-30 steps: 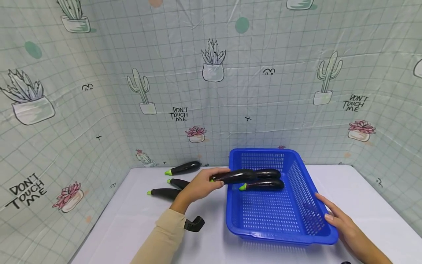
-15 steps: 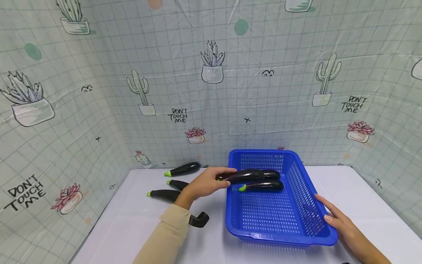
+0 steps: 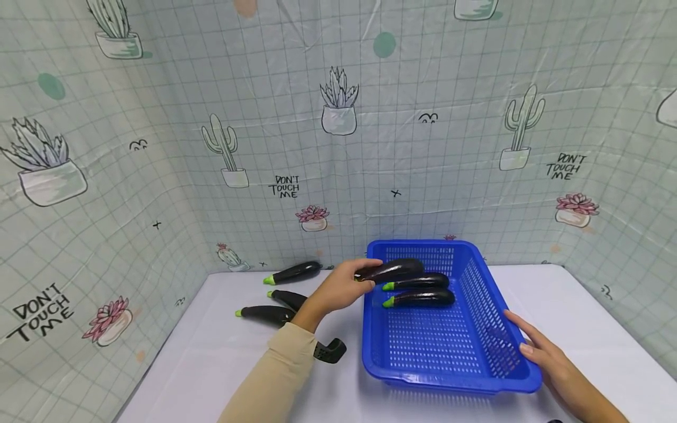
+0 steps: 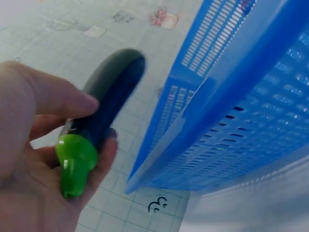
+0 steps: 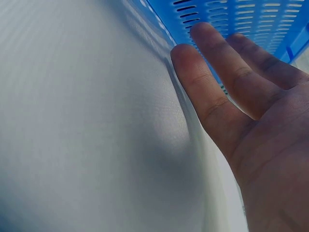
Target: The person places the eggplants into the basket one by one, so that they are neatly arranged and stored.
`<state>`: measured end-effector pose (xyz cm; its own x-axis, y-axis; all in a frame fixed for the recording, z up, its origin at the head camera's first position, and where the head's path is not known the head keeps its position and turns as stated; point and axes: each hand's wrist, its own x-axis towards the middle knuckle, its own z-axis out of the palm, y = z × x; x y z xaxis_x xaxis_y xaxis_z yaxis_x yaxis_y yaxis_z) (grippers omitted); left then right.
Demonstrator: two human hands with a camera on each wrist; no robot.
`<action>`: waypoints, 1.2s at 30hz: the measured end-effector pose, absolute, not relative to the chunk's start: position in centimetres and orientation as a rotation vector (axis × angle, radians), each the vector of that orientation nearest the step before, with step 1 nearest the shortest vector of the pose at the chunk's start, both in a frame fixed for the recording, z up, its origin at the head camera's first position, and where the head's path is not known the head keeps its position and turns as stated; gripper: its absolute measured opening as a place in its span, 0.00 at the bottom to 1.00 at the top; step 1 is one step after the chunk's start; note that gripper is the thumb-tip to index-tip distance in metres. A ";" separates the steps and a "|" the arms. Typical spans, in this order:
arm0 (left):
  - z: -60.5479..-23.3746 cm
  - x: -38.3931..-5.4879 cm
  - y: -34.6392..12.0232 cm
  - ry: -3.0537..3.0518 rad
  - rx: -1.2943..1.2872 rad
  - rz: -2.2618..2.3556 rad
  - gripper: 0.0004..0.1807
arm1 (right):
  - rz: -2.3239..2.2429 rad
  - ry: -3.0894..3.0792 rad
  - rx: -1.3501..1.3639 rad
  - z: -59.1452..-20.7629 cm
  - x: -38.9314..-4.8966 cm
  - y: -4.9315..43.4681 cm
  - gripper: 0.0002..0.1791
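Note:
My left hand (image 3: 341, 288) grips a dark purple eggplant (image 3: 396, 269) near its stem end, over the left rim of the blue basket (image 3: 449, 376). In the left wrist view the held eggplant (image 4: 113, 89) shows its green cap, with thumb and fingers round it. Two more eggplants lie side by side in the basket, the back eggplant (image 3: 423, 281) and the front eggplant (image 3: 423, 297), caps to the left. My right hand (image 3: 560, 370) rests at the basket's right side, its fingers (image 5: 236, 72) extended against the slotted wall.
On the white table (image 3: 201, 364), left of the basket, lie a back eggplant (image 3: 296, 272), a middle eggplant (image 3: 288, 298) and a front eggplant (image 3: 264, 314), the last two partly behind my left arm. A patterned cloth wall (image 3: 338, 158) stands behind.
My left hand has carried its eggplant to the right and then slightly back over the basket, uncovering the back eggplant's green cap. The right hand stays at the basket's side.

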<state>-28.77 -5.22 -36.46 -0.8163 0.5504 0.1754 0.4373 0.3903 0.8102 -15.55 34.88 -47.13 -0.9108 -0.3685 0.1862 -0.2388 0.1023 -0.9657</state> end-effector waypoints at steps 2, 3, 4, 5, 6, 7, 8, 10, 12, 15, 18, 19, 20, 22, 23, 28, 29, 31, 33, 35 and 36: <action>-36.6 -28.8 -5.1 2.517 0.875 1.460 0.24 | -1.949 2.240 -0.622 -47.2 -15.5 34.9 0.32; -36.8 -28.9 -5.0 2.517 0.874 1.474 0.24 | -1.952 2.237 -0.622 -47.3 -15.5 34.9 0.32; -36.9 -28.9 -5.0 2.517 0.874 1.484 0.24 | -1.954 2.234 -0.622 -47.3 -15.5 34.9 0.32; -37.0 -28.9 -5.0 2.516 0.877 1.487 0.24 | -1.954 2.236 -0.622 -47.3 -15.5 34.9 0.32; -37.0 -28.9 -4.9 2.520 0.878 1.483 0.23 | -1.952 2.240 -0.622 -47.3 -15.4 34.9 0.32; -37.1 -28.8 -4.9 2.524 0.877 1.475 0.23 | -1.950 2.243 -0.624 -47.3 -15.4 34.9 0.32; -37.2 -28.7 -4.9 2.530 0.875 1.464 0.23 | -1.950 2.242 -0.628 -47.3 -15.4 34.9 0.32; -37.3 -28.6 -4.8 2.537 0.865 1.445 0.23 | -1.950 2.238 -0.640 -47.3 -15.5 34.9 0.32; -37.3 -28.5 -4.7 2.542 0.862 1.424 0.23 | -1.955 2.227 -0.653 -47.3 -15.5 34.9 0.32; -37.3 -28.5 -4.6 2.546 0.873 1.401 0.23 | -1.960 2.220 -0.664 -47.3 -15.5 34.9 0.32; -37.2 -28.6 -4.3 2.554 0.891 1.377 0.23 | -1.962 2.222 -0.664 -47.3 -15.4 35.0 0.32; -37.2 -28.6 -4.2 2.557 0.896 1.369 0.23 | -1.963 2.221 -0.665 -47.3 -15.4 35.0 0.32; -37.2 -28.6 -4.1 2.562 0.901 1.357 0.23 | -1.964 2.224 -0.665 -47.3 -15.4 35.0 0.32; -37.1 -28.7 -3.9 2.571 0.905 1.332 0.23 | -1.955 2.241 -0.651 -47.3 -15.4 35.0 0.32; -37.1 -28.8 -3.8 2.574 0.909 1.319 0.22 | -1.950 2.250 -0.649 -47.3 -15.4 35.0 0.32; -36.8 -29.0 -3.4 2.572 0.917 1.282 0.22 | -1.901 2.326 -0.565 -47.4 -15.4 34.9 0.31; -36.7 -29.0 -3.3 2.568 0.913 1.280 0.22 | -1.895 2.333 -0.558 -47.4 -15.4 34.9 0.31; -36.5 -29.2 -3.2 2.550 0.891 1.289 0.21 | -1.881 2.348 -0.525 -47.4 -15.4 34.9 0.31; -36.3 -29.4 -3.2 2.527 0.864 1.309 0.21 | -1.879 2.348 -0.524 -47.2 -15.4 34.9 0.31; -36.2 -29.5 -3.2 2.504 0.839 1.330 0.20 | -1.884 2.337 -0.536 -47.1 -15.4 34.9 0.31; -36.3 -29.6 -3.1 2.494 0.830 1.340 0.20 | -1.886 2.332 -0.529 -47.1 -15.4 34.9 0.31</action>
<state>-29.62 -3.11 -36.28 -0.8251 0.5573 0.0927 0.3848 0.4344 0.8144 -15.43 34.88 -47.08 -0.9351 -0.3250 0.1414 -0.2062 0.1745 -0.9628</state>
